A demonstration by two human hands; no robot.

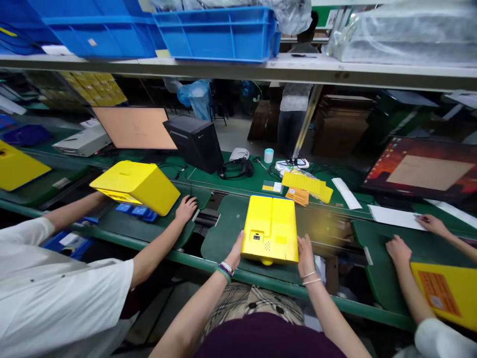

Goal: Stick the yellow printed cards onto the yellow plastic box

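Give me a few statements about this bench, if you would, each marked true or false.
1. The left hand and right hand both touch the yellow box. True.
2. The beaded bands are on the right wrist. False: they are on the left wrist; the right wrist has thin bracelets.
3. Blue crates sit on the shelf overhead. True.
4. The co-worker's hand on the left is nearest a red box. False: it is nearest a second yellow box.
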